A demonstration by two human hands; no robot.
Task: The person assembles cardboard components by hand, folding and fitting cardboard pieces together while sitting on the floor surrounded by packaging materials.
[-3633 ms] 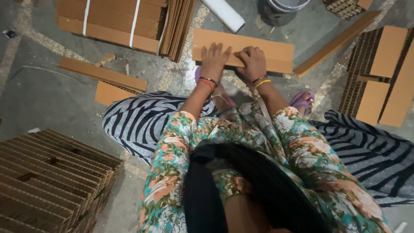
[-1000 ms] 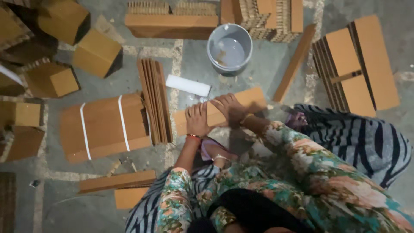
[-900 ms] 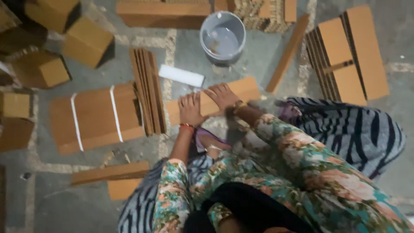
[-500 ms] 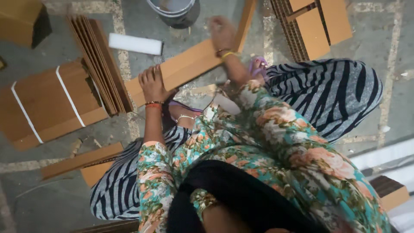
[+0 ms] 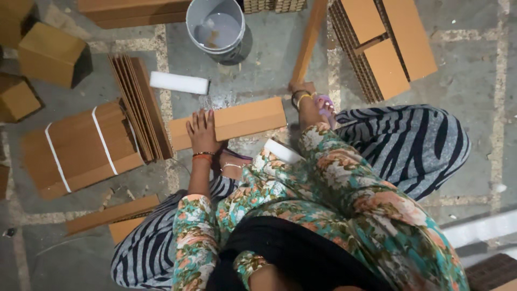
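L hand (image 5: 202, 129) flat on cardboard strip (image 5: 242, 119), long axis roughly left-right.

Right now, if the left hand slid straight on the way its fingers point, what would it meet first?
The left hand lies flat on the long brown cardboard strip, fingers pointing away from the body. Past the strip's far edge, the white foam block probably comes first, though it sits slightly aside.

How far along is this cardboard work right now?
Done, by the look of it: a bundle of flat cardboard lies tied with white straps, and made-up boxes sit at the upper left. In hand: the left hand presses on a flat cardboard piece, while the right hand reaches a long cardboard strip. Left: loose sheets on edge and stacks at the upper right remain unbundled.
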